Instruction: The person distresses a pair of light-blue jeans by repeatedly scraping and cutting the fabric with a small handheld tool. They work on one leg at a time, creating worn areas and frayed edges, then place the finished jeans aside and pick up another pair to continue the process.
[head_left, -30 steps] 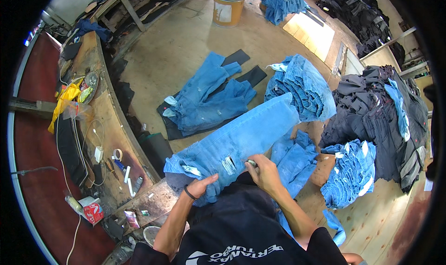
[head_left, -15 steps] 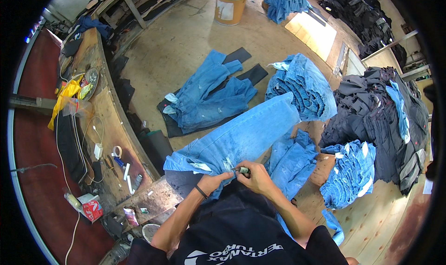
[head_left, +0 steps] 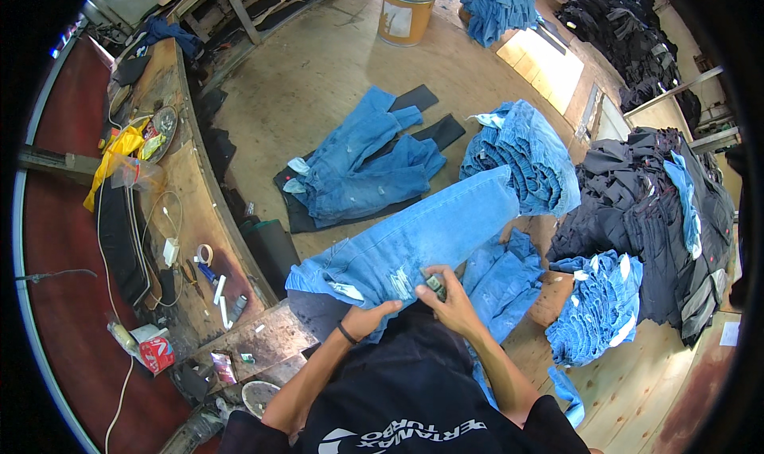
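A light-blue pair of jeans (head_left: pixel 422 231) lies stretched in front of me, slanting from near left up to the right. A scuffed whitish patch (head_left: pixel 402 284) with frayed threads shows on its near part. My left hand (head_left: pixel 371 319) grips the near edge of the denim below that patch, thumb on top and fingers hidden underneath. Just right of the patch, my right hand (head_left: pixel 452 301) is closed round a small grey-green block (head_left: pixel 434 284), held between thumb and fingers. What the block is made of is too small to tell.
Jeans on a dark board (head_left: pixel 358 167) lie ahead on the floor. A rolled denim stack (head_left: pixel 521 159), a blue denim pile (head_left: pixel 597 307) and heaped dark garments (head_left: pixel 621 207) stand right. The left bench (head_left: pixel 191 215) carries tape, pliers and cords. A brown drum (head_left: pixel 406 12) stands far off.
My right hand has lifted off the scuffed patch and shifted right with the small block, baring more whitened threads. The left hand still grips the jeans.
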The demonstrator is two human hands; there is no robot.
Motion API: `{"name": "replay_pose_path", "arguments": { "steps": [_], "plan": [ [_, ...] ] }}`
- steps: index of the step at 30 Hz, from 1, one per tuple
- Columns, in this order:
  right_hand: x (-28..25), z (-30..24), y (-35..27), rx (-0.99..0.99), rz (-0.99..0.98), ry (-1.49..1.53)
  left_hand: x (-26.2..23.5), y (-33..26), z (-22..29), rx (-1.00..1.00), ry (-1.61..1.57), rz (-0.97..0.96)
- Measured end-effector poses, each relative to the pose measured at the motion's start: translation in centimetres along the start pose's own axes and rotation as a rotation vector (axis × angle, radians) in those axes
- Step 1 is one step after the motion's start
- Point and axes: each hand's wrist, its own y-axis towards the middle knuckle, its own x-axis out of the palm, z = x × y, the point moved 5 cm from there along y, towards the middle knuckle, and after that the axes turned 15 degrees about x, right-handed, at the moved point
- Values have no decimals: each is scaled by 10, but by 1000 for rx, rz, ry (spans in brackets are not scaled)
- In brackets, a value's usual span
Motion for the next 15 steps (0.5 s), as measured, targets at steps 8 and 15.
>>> {"name": "replay_pose_path", "arguments": {
  "steps": [8, 15],
  "plan": [
    [-9, -20, -15, -442, -9, -484, -33, -10, -18, -314, -133, -149],
    [-7, -19, -11, -476, 108, -516, -43, -13, -24, -272, -270, -195]
  ]
}}
